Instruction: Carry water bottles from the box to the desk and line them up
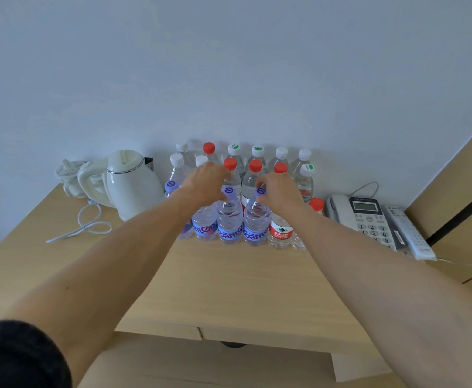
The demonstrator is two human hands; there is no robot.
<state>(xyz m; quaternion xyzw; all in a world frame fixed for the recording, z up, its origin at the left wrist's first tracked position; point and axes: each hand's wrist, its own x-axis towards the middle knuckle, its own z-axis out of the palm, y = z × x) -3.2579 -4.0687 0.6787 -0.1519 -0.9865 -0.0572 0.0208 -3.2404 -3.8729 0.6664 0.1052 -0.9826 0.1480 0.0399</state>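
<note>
**Against the wall: bottles three rows deep, both our hands on the front row**

Right of the kettle (129, 183) is where all the bottles ended up, packed on the desk (229, 287) in rough rows running back to the wall. We've got both hands on the front row. Our left hand (205, 184) is curled over the neck of one purple-cap bottle (229, 217), fingers bunched around the cap. Our right hand (278, 191) pinches the cap of the next purple-cap bottle (256, 219), which stands just right of the first and touches it.

Lots is blocked, though. Our left forearm covers most of another purple-label bottle (204, 225) closer to the kettle, and one more purple cap (171, 186) peeks out right beside the kettle's body. Our right wrist hides the top of the red-label bottle (280, 233), and the red-cap bottle (316, 204) past it shows barely more than its cap. Back rows are mostly caps: red, white, a few white with green marks, labels unreadable.

Further right of the bottles sits a desk phone (369, 219) with a remote (408, 233) beside it. Something clear sits behind the kettle; we can't make it out.
</note>
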